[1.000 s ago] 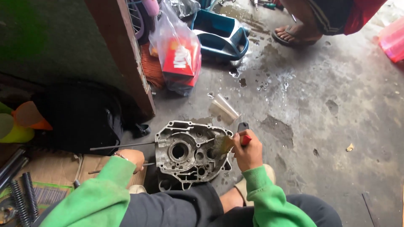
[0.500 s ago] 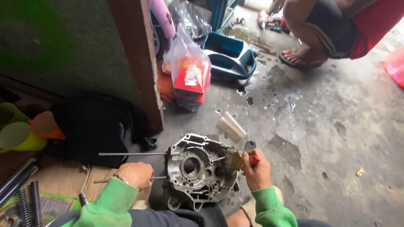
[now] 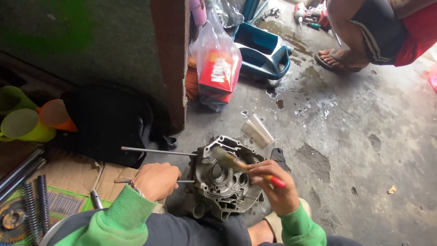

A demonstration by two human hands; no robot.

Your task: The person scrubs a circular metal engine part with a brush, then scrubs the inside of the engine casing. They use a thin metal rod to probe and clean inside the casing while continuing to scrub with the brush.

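Grey cast-metal engine case [image 3: 225,182], ribbed and full of round bores, sits on the concrete floor [image 3: 364,136] between both hands. Right hand [image 3: 273,189] closed around a red-handled brush [image 3: 241,165], the frayed bristle end resting inside the case's upper cavity. Left hand [image 3: 157,180] curled into a fist on the lower of two thin steel rods [image 3: 157,151] projecting sideways from the case. Beyond the right hand: a clear plastic cup [image 3: 258,131] lying on its side. Left of the left hand: flattened cardboard [image 3: 73,175] and coiled dark springs [image 3: 36,200]. Wet patches stain the floor farther out.
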